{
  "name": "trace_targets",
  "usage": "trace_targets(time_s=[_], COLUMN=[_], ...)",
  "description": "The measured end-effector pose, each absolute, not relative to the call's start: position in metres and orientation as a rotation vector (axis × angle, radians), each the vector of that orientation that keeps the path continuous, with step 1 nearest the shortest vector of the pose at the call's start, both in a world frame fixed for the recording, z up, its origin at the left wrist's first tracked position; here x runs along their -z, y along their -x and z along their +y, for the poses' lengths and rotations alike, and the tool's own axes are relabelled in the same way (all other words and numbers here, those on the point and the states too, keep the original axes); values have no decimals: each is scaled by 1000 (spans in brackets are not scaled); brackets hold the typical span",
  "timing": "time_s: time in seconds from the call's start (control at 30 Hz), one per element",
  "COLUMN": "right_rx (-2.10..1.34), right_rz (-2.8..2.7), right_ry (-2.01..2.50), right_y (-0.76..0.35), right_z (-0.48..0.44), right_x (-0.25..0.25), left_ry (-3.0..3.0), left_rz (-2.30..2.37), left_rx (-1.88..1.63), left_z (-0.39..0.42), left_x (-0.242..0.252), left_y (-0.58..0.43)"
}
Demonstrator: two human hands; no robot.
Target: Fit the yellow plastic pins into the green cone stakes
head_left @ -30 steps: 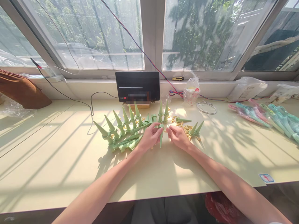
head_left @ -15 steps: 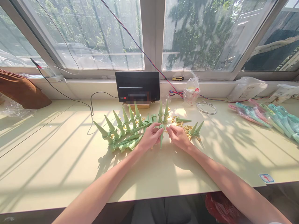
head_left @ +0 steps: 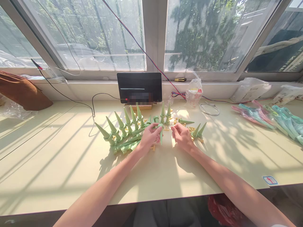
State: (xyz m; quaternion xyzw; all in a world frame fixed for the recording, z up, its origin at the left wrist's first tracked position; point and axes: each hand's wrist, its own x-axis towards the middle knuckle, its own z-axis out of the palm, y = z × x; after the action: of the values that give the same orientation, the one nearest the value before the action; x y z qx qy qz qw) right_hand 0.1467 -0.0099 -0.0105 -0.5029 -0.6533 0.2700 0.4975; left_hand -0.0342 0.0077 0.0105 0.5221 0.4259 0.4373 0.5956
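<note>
Pinched in my left hand [head_left: 151, 138] is a green cone-shaped plastic piece [head_left: 161, 138], its tip pointing down toward me. A short gap to the right, my right hand [head_left: 182, 136] has its fingertips pressed together; whatever is in them is too small to make out. Left of my hands, several green pointed pieces [head_left: 121, 125] stand upright in a row on the table, with green tubes [head_left: 129, 144] lying in front of them. Two more pointed pieces [head_left: 168, 114] stand behind my hands. Small yellow parts [head_left: 191, 129] are scattered by my right hand, near more green cones [head_left: 196, 130].
A dark tablet [head_left: 139, 85] leans at the back by the window. Right of it are a bagged cup [head_left: 194, 93], a coiled cable [head_left: 209, 109] and a yellow cutter [head_left: 180, 79]. Pink and teal plastic items [head_left: 255, 116] lie far right; brown cloth [head_left: 21, 90] lies far left.
My left hand has shifted slightly left with the green cone. My right hand has drawn a little away from it, widening the gap between them.
</note>
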Motion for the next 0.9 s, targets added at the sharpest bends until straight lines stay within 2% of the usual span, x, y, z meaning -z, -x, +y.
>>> trace_targets(time_s=[0.2, 0.4, 0.67, 0.9], right_rx=[-456, -410, -626, -580], right_rz=[-1624, -1605, -1661, -1781], right_ry=[1315, 1311, 1186, 1149], right_y=[-147, -146, -145, -146], right_z=[-10, -5, -11, -8], right_x=[7, 12, 7, 12], left_ry=[-1187, -1171, -1130, -1117], left_rz=[1003, 1004, 990, 1020], left_rx=[-1030, -1023, -1016, -967], left_z=[6, 6, 6, 7], left_x=[-12, -13, -14, -13], left_y=[34, 34, 34, 36])
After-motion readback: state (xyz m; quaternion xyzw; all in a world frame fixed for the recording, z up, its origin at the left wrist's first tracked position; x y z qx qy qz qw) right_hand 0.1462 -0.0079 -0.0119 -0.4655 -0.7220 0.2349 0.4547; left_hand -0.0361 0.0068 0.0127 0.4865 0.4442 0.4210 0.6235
